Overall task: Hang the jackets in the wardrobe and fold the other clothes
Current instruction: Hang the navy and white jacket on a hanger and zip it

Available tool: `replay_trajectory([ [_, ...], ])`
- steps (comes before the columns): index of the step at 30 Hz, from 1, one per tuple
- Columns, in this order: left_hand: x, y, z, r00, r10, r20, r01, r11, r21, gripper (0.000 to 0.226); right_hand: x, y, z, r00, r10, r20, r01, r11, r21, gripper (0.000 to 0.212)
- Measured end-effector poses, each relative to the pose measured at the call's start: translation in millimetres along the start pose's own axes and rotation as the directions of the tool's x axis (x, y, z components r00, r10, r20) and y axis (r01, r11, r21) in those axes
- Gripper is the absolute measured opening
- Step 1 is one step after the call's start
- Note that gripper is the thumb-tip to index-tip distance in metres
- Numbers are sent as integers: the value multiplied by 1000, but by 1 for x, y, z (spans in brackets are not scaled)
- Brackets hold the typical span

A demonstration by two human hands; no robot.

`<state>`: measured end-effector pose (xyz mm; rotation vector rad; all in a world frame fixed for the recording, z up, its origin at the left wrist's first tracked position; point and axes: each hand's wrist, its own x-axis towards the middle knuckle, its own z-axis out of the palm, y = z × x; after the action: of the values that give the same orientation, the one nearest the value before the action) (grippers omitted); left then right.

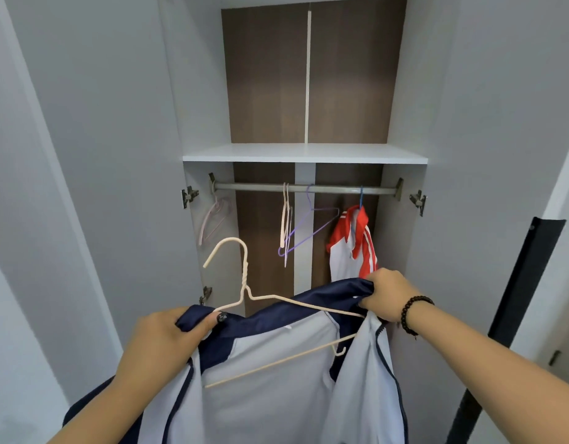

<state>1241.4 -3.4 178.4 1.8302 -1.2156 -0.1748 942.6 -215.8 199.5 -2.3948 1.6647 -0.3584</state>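
Lower centre of frame: navy-and-white jacket [276, 363] held up before the open wardrobe [305, 153]. Left hand [161, 341] grips the left shoulder, thumb pressed over navy cloth. Right hand [388, 294] clutches the right shoulder, fingers curled, beaded bracelet [411, 315] at the wrist. Cream wire hanger [244, 283] sits partly inside the jacket, hook free, below the rail [305, 188]. Centre right: red-and-white jacket [352, 245] hangs from the rail; bare hangers [289, 219] to its left.

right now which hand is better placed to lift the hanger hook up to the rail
Left. The left hand grips the jacket just below the hanger hook; the right hand holds the far shoulder.
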Motion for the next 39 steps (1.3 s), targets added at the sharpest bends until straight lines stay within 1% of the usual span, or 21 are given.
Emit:
replay_trajectory([
  [2,0,11,5,1000,3,13,-3,999,43,16,-5,-2,-4,1000,11,-3,-10,993,118,25],
  [4,0,23,13,999,23,25,-25,998,64,17,-13,-9,-11,1000,11,-2,-11,981,196,23],
  [7,-2,40,28,995,91,43,-94,992,82,21,-28,-24,-19,1000,-8,-3,8,949,314,21],
  [9,-2,49,40,990,128,58,-133,986,97,26,-41,-38,-23,999,-20,-38,34,913,406,23],
  [11,-3,58,52,983,158,92,-166,981,96,37,-54,-53,-24,993,-31,-114,77,900,430,26],
  [13,-2,64,62,976,184,119,-192,980,59,37,-66,-66,-24,987,-45,-155,104,910,401,25],
  [15,1,65,69,973,196,123,-197,980,-3,30,-73,-72,-23,992,-19,-128,77,882,466,24],
  [18,4,63,71,973,208,98,-203,977,-64,25,-81,-69,-28,999,31,19,-35,709,705,21],
  [19,4,62,71,975,207,82,-199,975,-97,20,-82,-65,-30,1000,13,11,-17,707,707,15],
  [20,5,62,71,978,199,65,-188,972,-142,14,-83,-58,-32,999,-2,-48,32,774,633,10],
  [21,5,61,70,982,186,43,-175,967,-185,8,-83,-49,-32,991,-18,-131,81,865,496,17],
  [22,6,59,68,984,175,15,-168,962,-214,3,-83,-39,-32,979,-43,-197,112,927,357,30],
  [24,8,55,63,987,154,-36,-158,956,-248,4,-85,-21,-28,967,-115,-228,174,950,259,53],
  [25,10,52,61,988,148,-47,-155,952,-262,7,-87,-15,-25,967,-147,-207,196,949,245,57],
  [28,12,46,54,986,160,-47,-166,945,-283,10,-87,-7,-16,958,-210,-194,243,956,166,49],
  [29,11,45,53,986,162,-46,-168,945,-279,10,-87,-6,-15,948,-233,-219,259,961,99,42],
  [31,9,40,50,986,161,-42,-167,949,-269,8,-87,-8,-16,911,-301,-281,276,953,-125,30],
  [33,7,31,46,986,164,-36,-168,950,-262,11,-86,-9,-14,892,-355,-279,287,923,-256,28],
  [34,7,27,43,984,173,-35,-176,949,-261,14,-86,-11,-12,898,-366,-244,308,920,-243,27],
  [36,7,21,36,981,193,-28,-193,945,-264,15,-89,-19,-4,916,-365,-168,345,928,-137,24],
  [39,6,14,29,976,218,-9,-213,945,-248,10,-94,-41,11,918,-369,-142,367,929,-46,22],
])
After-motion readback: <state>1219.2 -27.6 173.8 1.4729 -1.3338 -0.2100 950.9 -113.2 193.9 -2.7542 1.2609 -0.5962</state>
